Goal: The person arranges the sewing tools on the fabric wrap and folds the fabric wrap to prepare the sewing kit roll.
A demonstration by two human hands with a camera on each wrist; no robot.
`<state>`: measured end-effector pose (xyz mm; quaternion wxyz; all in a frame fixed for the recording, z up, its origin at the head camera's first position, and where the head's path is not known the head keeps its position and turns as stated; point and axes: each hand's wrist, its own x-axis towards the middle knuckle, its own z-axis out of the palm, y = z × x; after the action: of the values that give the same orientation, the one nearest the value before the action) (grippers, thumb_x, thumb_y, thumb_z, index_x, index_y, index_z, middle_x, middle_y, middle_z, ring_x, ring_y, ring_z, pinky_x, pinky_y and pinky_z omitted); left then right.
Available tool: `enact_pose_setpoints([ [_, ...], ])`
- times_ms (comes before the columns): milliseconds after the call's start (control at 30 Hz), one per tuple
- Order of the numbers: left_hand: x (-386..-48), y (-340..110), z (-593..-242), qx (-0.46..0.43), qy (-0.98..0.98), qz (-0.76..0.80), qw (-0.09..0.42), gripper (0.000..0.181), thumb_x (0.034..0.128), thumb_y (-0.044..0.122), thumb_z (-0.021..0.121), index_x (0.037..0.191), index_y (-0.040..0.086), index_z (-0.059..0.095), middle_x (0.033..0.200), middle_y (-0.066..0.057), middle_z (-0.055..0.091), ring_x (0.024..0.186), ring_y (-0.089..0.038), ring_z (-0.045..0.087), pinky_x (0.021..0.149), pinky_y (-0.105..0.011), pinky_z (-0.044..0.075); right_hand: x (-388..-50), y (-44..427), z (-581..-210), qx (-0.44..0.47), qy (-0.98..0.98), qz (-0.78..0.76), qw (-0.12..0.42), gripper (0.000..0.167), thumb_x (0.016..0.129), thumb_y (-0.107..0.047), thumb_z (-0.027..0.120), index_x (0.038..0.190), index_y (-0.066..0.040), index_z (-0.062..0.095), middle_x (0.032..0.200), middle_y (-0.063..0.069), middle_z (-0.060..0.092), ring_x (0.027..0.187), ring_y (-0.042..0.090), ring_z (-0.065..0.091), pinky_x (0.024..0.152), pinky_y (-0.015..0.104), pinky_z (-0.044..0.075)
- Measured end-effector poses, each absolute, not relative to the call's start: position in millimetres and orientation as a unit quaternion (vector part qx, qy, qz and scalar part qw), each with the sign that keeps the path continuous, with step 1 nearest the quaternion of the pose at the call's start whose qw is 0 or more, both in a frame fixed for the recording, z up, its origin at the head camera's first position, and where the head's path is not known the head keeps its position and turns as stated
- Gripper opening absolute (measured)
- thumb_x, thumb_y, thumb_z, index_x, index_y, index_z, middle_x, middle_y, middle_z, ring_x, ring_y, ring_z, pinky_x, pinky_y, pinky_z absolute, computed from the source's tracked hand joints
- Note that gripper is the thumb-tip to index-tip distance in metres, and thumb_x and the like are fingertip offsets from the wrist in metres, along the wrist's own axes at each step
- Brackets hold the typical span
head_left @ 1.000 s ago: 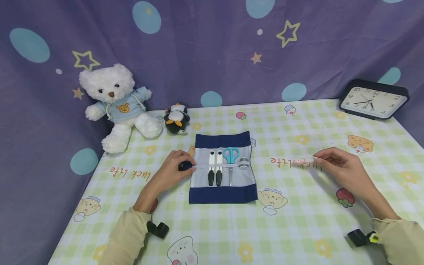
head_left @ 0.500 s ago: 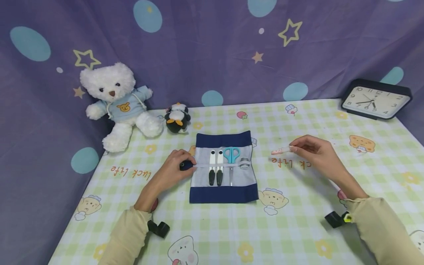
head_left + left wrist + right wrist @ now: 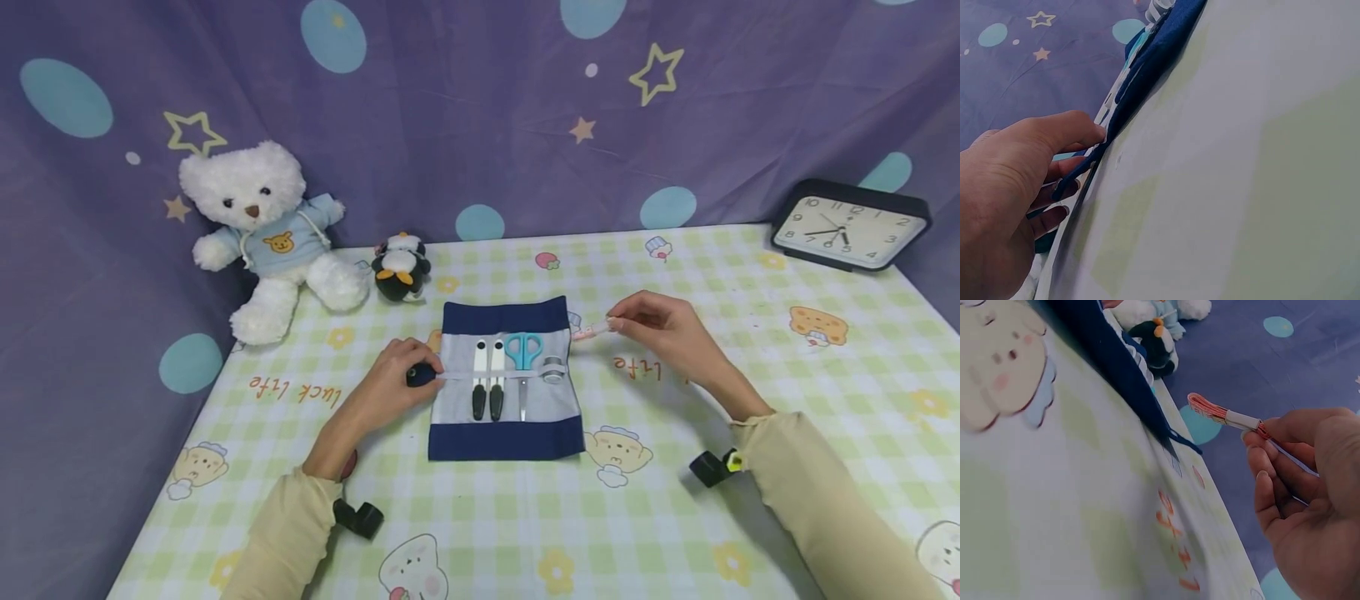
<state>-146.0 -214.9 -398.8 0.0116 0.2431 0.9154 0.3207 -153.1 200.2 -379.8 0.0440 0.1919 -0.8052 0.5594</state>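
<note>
An unfolded navy-and-grey fabric tool pouch point(image 3: 506, 442) lies flat in the middle of the table in the head view. Its left edge is pinched by my left hand point(image 3: 386, 377), where a dark blue end point(image 3: 422, 375) curls between thumb and fingers. My right hand point(image 3: 663, 329) pinches a folded pink-and-white measuring tape point(image 3: 1241, 420) with a white band round it, just off the pouch's upper right edge. An elastic strap crosses two white-and-black tools point(image 3: 488, 379), turquoise-handled scissors point(image 3: 522, 354) and a small silvery round piece point(image 3: 552, 370) on the pouch.
A white teddy bear point(image 3: 277, 250) and a small penguin toy point(image 3: 401, 268) sit at the back left. At the back right stands a black-framed clock point(image 3: 850, 229). Behind the checked tablecloth point(image 3: 495, 533) hangs a purple curtain point(image 3: 465, 125).
My right hand has moved left and away from me, carrying the measuring tape to the pouch's right side. The left hand keeps its place on the pouch's left edge.
</note>
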Motion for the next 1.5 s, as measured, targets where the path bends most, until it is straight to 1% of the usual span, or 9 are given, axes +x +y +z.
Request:
enact_pose_setpoints([
  [300, -145, -215, -399, 0.248, 0.915, 0.319, 0.001, 0.01, 0.0928, 0.018, 0.079, 0.098, 0.016, 0.071, 0.112, -0.005, 0.064, 0.106, -0.029, 0.051, 0.09, -0.047, 0.043, -174, 175, -380, 0.207, -0.789, 0.579, 0.011, 0.012, 0.1, -0.006, 0.07, 0.108, 0.002, 0.072, 0.101, 0.014, 0.072, 0.085, 0.033, 0.068, 0.073, 0.032, 0.055],
  [467, -146, -215, -399, 0.248, 0.916, 0.315, 0.0, 0.01, 0.0925, 0.018, 0.08, 0.098, 0.016, 0.071, 0.113, -0.005, 0.064, 0.106, -0.029, 0.052, 0.089, -0.047, 0.044, -180, 158, -378, 0.21, -0.787, 0.58, -0.007, 0.013, 0.101, -0.007, 0.069, 0.11, 0.001, 0.072, 0.102, 0.016, 0.071, 0.089, 0.036, 0.067, 0.077, 0.035, 0.055],
  [633, -146, -214, -398, 0.248, 0.917, 0.311, 0.003, 0.01, 0.0931, 0.019, 0.079, 0.099, 0.016, 0.071, 0.113, -0.005, 0.064, 0.105, -0.029, 0.052, 0.087, -0.046, 0.044, -186, 141, -377, 0.22, -0.779, 0.587, -0.016, 0.012, 0.101, -0.007, 0.068, 0.11, 0.0, 0.073, 0.102, 0.014, 0.071, 0.091, 0.039, 0.065, 0.075, 0.037, 0.052],
  [767, -146, -214, -399, 0.252, 0.916, 0.312, 0.001, 0.01, 0.0929, 0.018, 0.079, 0.099, 0.015, 0.071, 0.112, -0.005, 0.064, 0.104, -0.029, 0.052, 0.087, -0.046, 0.044, -189, 128, -377, 0.23, -0.768, 0.598, -0.023, 0.012, 0.101, -0.006, 0.068, 0.109, 0.0, 0.073, 0.1, 0.014, 0.071, 0.09, 0.042, 0.064, 0.074, 0.038, 0.051],
  [1033, -147, -215, -400, 0.263, 0.913, 0.311, -0.014, 0.011, 0.0909, 0.016, 0.081, 0.097, 0.014, 0.072, 0.109, -0.005, 0.065, 0.099, -0.027, 0.053, 0.087, -0.046, 0.043, -195, 105, -374, 0.251, -0.758, 0.602, -0.03, 0.012, 0.102, -0.005, 0.066, 0.109, 0.002, 0.072, 0.1, 0.013, 0.071, 0.088, 0.043, 0.063, 0.074, 0.041, 0.051],
  [1200, -147, -215, -400, 0.261, 0.913, 0.314, -0.01, 0.011, 0.0915, 0.016, 0.081, 0.098, 0.015, 0.072, 0.11, -0.005, 0.064, 0.099, -0.027, 0.052, 0.085, -0.045, 0.043, -197, 92, -374, 0.266, -0.75, 0.605, -0.036, 0.012, 0.102, -0.004, 0.065, 0.109, 0.004, 0.072, 0.098, 0.014, 0.071, 0.088, 0.046, 0.063, 0.075, 0.045, 0.053],
  [1367, -147, -215, -401, 0.26, 0.915, 0.309, -0.007, 0.011, 0.0919, 0.017, 0.081, 0.098, 0.015, 0.072, 0.11, -0.005, 0.065, 0.1, -0.027, 0.052, 0.086, -0.045, 0.044, -198, 80, -376, 0.273, -0.741, 0.611, -0.047, 0.013, 0.102, -0.003, 0.064, 0.11, 0.004, 0.071, 0.099, 0.014, 0.07, 0.088, 0.047, 0.063, 0.076, 0.049, 0.052],
  [1500, -148, -215, -401, 0.26, 0.915, 0.308, -0.007, 0.01, 0.0921, 0.017, 0.08, 0.098, 0.016, 0.072, 0.11, -0.005, 0.065, 0.1, -0.027, 0.052, 0.087, -0.045, 0.043, -198, 71, -377, 0.285, -0.736, 0.612, -0.052, 0.013, 0.103, -0.003, 0.064, 0.11, 0.005, 0.071, 0.099, 0.018, 0.069, 0.088, 0.047, 0.063, 0.077, 0.051, 0.052],
])
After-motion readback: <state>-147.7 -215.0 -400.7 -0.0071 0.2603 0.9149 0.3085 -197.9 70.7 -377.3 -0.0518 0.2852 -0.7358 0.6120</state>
